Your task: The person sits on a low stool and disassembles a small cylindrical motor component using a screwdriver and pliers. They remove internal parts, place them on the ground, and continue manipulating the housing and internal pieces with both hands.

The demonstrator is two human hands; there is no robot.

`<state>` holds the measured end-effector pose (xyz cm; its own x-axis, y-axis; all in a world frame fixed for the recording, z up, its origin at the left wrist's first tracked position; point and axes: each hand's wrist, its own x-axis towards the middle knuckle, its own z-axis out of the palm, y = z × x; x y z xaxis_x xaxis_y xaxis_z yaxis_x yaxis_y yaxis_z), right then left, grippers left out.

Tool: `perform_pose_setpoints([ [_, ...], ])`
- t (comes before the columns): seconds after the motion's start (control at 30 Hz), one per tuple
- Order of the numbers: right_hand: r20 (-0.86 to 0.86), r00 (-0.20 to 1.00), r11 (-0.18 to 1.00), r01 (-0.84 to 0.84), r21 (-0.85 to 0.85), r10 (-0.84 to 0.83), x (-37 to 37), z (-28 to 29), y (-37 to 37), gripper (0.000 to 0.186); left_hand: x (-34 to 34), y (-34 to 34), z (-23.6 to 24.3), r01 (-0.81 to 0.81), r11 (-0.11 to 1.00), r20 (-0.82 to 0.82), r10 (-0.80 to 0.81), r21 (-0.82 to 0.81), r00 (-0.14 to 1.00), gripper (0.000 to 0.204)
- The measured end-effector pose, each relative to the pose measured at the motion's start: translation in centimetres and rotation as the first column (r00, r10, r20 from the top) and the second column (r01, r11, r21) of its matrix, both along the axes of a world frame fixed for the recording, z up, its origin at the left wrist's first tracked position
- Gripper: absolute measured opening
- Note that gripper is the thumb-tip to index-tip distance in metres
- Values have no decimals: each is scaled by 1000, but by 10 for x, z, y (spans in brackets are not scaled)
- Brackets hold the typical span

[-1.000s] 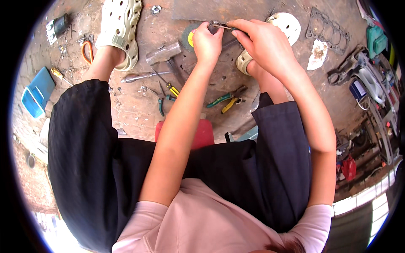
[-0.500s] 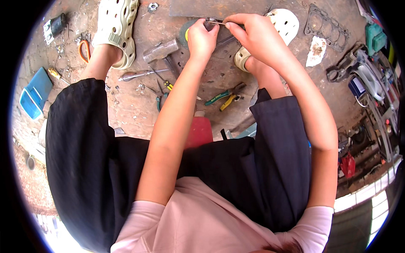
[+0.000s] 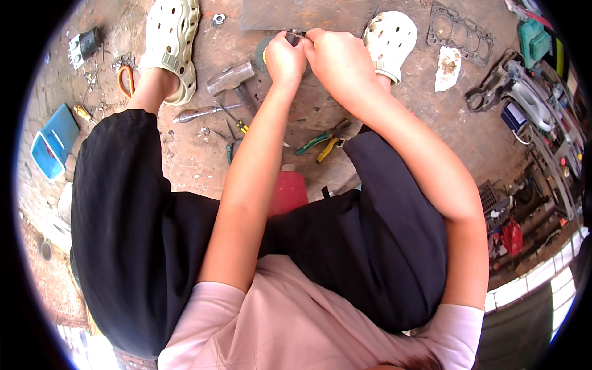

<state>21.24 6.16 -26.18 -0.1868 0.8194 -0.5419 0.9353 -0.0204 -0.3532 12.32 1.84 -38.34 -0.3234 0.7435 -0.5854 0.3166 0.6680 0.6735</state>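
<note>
My left hand is closed on a small dark metal part, with thumb and fingers pinching it above the floor. My right hand meets it from the right, fingertips pinched on a thin rod that is mostly hidden at the dark part. Beneath the left wrist, a round grinding disc with a yellow centre shows in part. A hammer lies left of that wrist. Nearer to me are green-handled pliers and a yellow-handled tool.
Left of the hammer lie a screwdriver and orange-handled scissors. A blue plastic container stands at the far left. A metal gasket and a stained white paper lie at right, beside piled machine parts. My clogs flank the work.
My right hand has come closer to the left, and its fingers now meet the dark part. The thin rod shows less. My right leg and clog appear shifted left.
</note>
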Motion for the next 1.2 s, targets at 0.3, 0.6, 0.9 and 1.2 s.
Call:
perform_pose_setpoints([
  [0.3,98,982,983,-171,71,163,-9,2,-4,15,10,0,15,-108,990,-22,110,91,994,18],
  [0.6,81,969,948,-244,204,232,-2,-4,-16,14,12,-4,-2,-96,992,-23,98,85,995,20],
  [0.9,1,998,990,-67,122,67,-1,-3,-14,25,13,0,9,-67,998,-108,68,10,992,22],
  [1.2,-30,998,998,62,-17,-63,-4,-11,15,28,-5,6,2,39,999,-39,-37,33,999,26],
])
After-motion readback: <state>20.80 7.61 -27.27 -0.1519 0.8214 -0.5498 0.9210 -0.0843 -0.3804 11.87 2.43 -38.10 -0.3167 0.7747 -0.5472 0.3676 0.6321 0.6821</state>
